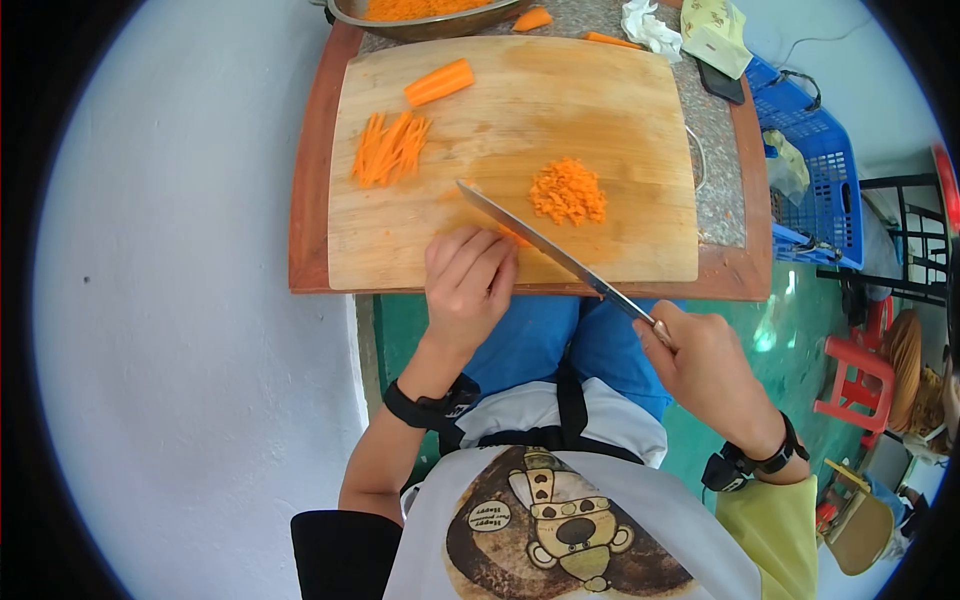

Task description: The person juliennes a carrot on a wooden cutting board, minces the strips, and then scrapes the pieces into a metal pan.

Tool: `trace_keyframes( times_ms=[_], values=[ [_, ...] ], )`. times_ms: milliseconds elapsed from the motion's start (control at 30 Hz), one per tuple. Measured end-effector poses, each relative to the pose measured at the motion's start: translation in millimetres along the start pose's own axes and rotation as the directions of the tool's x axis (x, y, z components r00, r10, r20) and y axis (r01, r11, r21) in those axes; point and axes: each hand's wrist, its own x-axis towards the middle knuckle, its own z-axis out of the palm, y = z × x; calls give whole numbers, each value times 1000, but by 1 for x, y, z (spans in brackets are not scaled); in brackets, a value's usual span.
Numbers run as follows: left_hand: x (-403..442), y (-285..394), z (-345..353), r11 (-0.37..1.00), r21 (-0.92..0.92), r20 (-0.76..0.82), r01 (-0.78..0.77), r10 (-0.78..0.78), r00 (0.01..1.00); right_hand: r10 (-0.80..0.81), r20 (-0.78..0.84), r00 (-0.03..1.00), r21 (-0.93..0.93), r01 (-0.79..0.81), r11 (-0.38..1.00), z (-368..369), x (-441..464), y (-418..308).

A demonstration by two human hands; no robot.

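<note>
Carrot (513, 238) lay mid-frame, beside the knife (560, 250). I saw the left hand (468, 275) curled against the board (620, 100), its grip hidden from me. The right hand (695, 355), lower right of centre, clasped the handle, blade slanting up-left between carrot strips (390, 148) and diced carrot (568, 191). A bowl (425, 33) stood upper left.

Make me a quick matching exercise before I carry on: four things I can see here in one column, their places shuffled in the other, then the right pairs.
Things
1. long steel-bladed knife
2. thin orange carrot strips
3. finely diced orange carrot
4. rounded metal bowl

Places
A. by the far edge of the pale wooden board
B. heaped on the board's right half
C. in the right hand
D. piled on the board's left half

Pairs: 1-C, 2-D, 3-B, 4-A
</note>
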Motion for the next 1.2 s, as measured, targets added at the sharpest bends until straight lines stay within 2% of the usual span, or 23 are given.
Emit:
trace_keyframes(
  times_ms=[367,567,700,867,967,1200],
  values=[
    [-3,-3,3,1000,-2,0,-19,19,1000,40,108,993,-60,-34,998,0,4,-3],
    [-2,-3,3,1000,3,-4,-28,28,1000,37,116,993,-109,-24,994,-3,8,-4],
    [0,0,1,1000,-9,8,-5,5,1000,51,84,995,-102,-43,994,-3,10,2],
    [-2,1,2,1000,8,-5,-1,1,1000,52,7,999,14,-52,999,-10,11,14],
    [-3,2,3,1000,20,-11,3,-3,1000,101,-7,995,-28,-101,994,-14,12,18],
    [3,6,6,998,47,-18,35,-34,999,25,-88,996,29,-22,999,-1,7,17]
  ],
)
